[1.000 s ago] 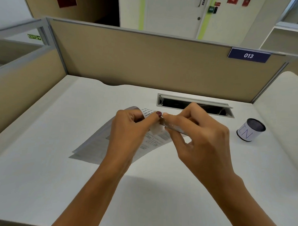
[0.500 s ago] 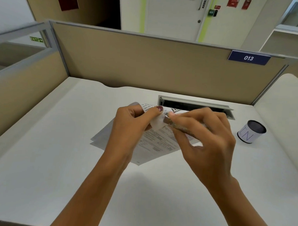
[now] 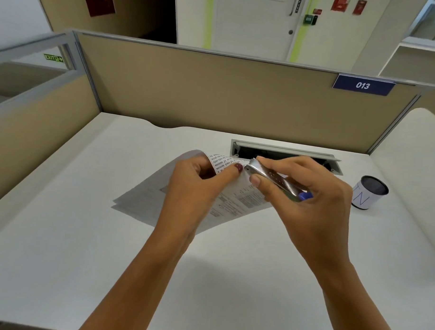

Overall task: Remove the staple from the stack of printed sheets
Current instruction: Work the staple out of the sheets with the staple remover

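Observation:
A stack of printed sheets lies on the white desk, its far corner curled up off the surface. My left hand pinches that raised corner between thumb and fingers. My right hand grips a slim silver metal tool with a blue end, and its tip touches the paper corner right beside my left thumb. The staple itself is too small to make out under the tool tip and fingers.
A small white cylindrical cup with a dark inside stands at the right. An open cable slot is set into the white desk just behind my hands. Beige partition walls close the desk at back and left.
The sheets have shifted right and rotated a little on the desk. My right hand has turned, so the silver tool now shows plainly against the lifted corner.

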The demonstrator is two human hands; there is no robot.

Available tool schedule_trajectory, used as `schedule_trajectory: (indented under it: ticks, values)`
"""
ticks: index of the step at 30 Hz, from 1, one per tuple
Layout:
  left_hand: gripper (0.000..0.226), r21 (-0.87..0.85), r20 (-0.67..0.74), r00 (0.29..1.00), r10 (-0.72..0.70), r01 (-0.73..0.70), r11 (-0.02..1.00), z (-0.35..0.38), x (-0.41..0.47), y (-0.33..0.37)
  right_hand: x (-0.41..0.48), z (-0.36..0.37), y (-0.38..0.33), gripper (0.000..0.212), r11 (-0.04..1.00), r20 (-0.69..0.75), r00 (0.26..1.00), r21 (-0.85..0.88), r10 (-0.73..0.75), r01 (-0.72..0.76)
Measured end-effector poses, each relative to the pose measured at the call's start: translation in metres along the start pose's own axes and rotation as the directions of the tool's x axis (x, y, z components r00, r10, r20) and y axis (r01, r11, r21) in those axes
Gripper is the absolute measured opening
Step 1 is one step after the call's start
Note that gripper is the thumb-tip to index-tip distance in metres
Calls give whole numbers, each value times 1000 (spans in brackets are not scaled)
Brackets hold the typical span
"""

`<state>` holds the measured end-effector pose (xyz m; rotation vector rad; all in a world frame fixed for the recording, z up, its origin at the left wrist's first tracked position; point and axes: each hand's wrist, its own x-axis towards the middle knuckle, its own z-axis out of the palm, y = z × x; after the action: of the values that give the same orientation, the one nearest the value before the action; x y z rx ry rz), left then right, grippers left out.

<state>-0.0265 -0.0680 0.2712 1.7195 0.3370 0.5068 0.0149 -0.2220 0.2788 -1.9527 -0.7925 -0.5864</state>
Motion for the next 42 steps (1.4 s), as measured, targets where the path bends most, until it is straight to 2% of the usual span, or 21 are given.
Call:
schedule_trajectory:
  ticks: [10,16,21,25,30,36,42]
  values:
    - [18,25,-28,1000,5,-4,1000,-1,-4,1,9,-8,8,24,978,134,985,160,112,-133]
    - [14,36,-42,998,46,-45,998,-2,-4,0,11,-9,7,21,976,192,974,156,123,-154]
    - [26,38,-56,998,22,-20,999,0,-4,-6,6,-6,3,23,996,141,988,48,65,-73]
    - [27,75,-108,993,39,-31,997,1,-6,-9,-1,3,2,22,996,90,993,42,73,-77]
    - [29,30,-154,986,56,-52,998,1,-7,-12,-8,15,3,26,991,14,997,107,79,-80]
    - [25,8,-195,980,51,-50,999,4,-10,-6,-13,27,5,29,949,-36,982,268,184,-168]
    - [24,-49,-178,982,59,-69,996,3,-8,-1,-9,31,0,26,872,-18,961,425,275,-241]
